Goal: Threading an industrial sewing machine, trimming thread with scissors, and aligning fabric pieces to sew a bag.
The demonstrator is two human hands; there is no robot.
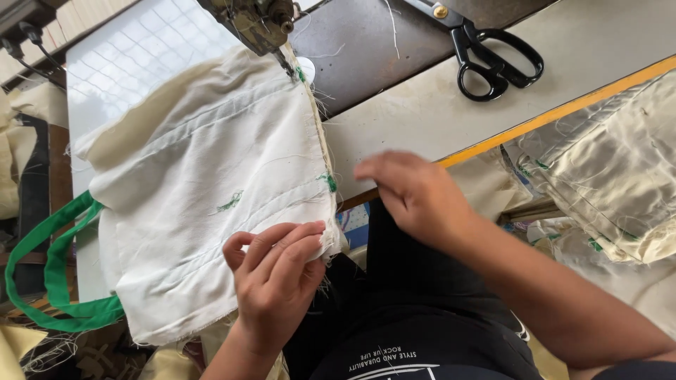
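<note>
A cream cloth bag piece [204, 183] with green stitching and a green strap [53, 281] lies under the sewing machine's presser foot [285, 60]. My left hand [278, 278] pinches the cloth's near right corner between its fingers. My right hand [415, 193] hovers blurred just right of the cloth's seam edge, fingers bent, holding nothing that I can see.
Black scissors [493, 60] lie on the grey table [436, 105] at the back right. The table has a yellow front edge [563, 112]. A stack of cream bags [620, 169] sits at the right. More cloth lies at the far left.
</note>
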